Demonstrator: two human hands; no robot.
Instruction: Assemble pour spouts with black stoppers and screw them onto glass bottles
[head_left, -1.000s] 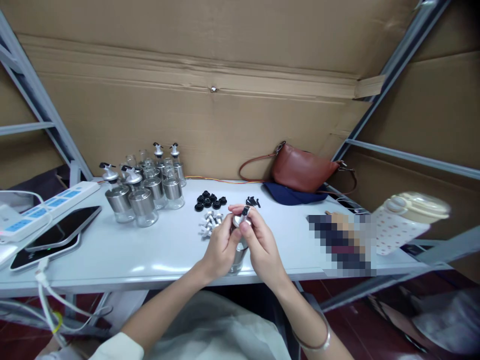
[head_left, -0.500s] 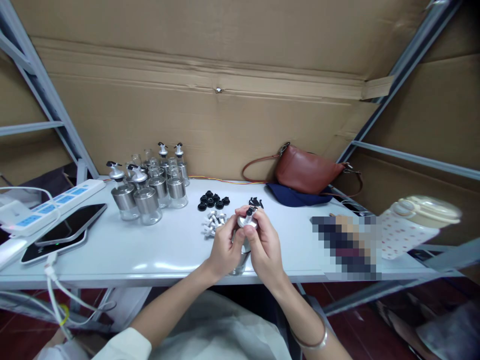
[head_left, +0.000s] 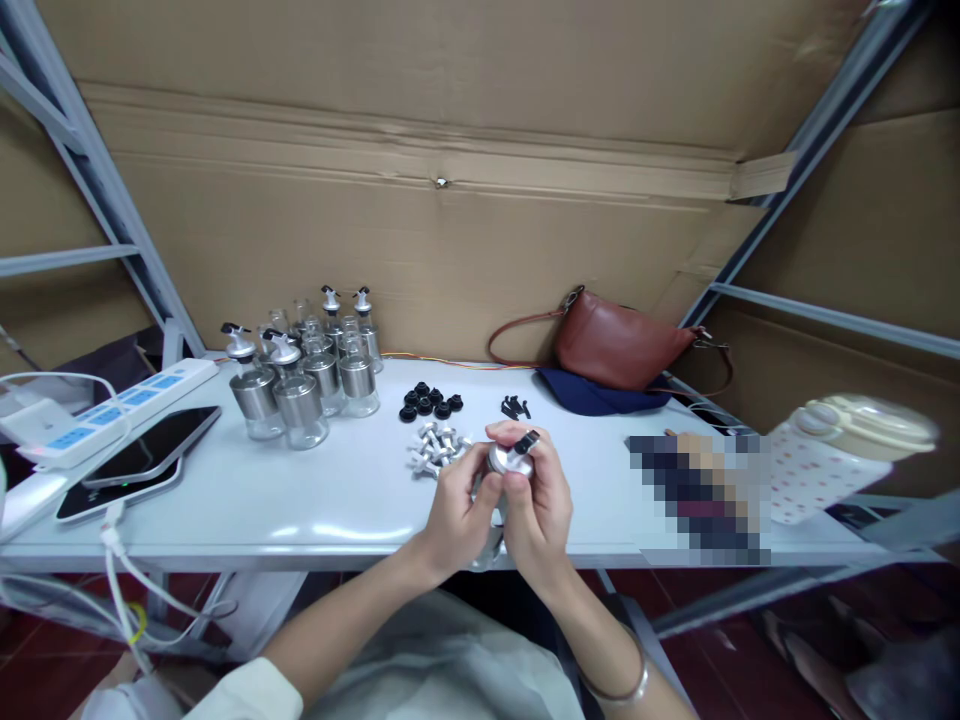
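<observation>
Both of my hands are wrapped round the top of a glass oil bottle [head_left: 489,548] at the table's front edge. My left hand [head_left: 461,505] closes on its left side, my right hand [head_left: 541,500] on its right, with both thumbs against the silver pourer cap [head_left: 510,460]. A black flip lid [head_left: 527,442] tops that cap. Most of the bottle is hidden by my fingers. Just beyond lie a pile of silver pourer tops [head_left: 435,448], several black stoppers [head_left: 430,401] and several small black lids [head_left: 515,407].
Several steel-banded bottles [head_left: 301,402] stand at the back left, some with pourers. A power strip [head_left: 124,410] and stacked phones [head_left: 150,447] lie at far left. To the right are a brown bag [head_left: 619,340] on a navy cap [head_left: 600,393], a blurred-out patch, and a dotted container [head_left: 817,470].
My hands and the held bottle have shifted slightly right and nearer to me in the picture. The black flip lid now points up to the right. The whole view has shifted slightly too.
</observation>
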